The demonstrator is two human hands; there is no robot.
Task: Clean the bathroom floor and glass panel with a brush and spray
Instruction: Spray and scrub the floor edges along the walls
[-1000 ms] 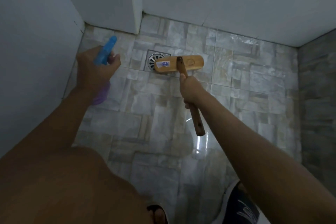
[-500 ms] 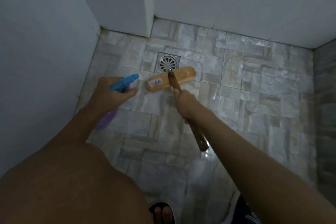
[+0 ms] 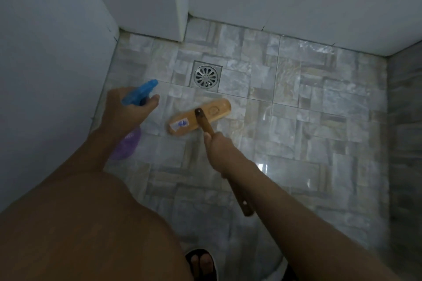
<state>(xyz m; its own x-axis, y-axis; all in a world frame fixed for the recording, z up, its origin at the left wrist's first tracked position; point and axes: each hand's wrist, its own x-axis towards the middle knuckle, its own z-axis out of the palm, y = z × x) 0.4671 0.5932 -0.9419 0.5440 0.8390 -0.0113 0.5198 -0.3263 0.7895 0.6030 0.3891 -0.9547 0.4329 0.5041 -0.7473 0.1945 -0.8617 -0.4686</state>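
Holding the spray in the left hand, left of centre in the frame: fingers wrapped round the neck, one fingertip stretched out beside the blue nozzle, purple body hanging below the wrist. Nozzle aimed toward the upper right, roughly at the drain. Held in the air above the floor, close to the wall on the left.

Gripping the brush with the right hand, just below centre: fist closed round the dark wooden handle, thumb on top, tail of the handle sticking out past the forearm toward the lower middle. Pale wooden head laid flat on the tiles (bristles hidden under the block), slanting from lower left to upper right, a small white-and-blue label near its left end. Head just below the drain and apart from it, between the two hands.

Hands well apart, each clamped on its own tool.

Sheen and a bright glare on the tiles right of the forearm. Toes of a foot in a dark sandal at the bottom edge.
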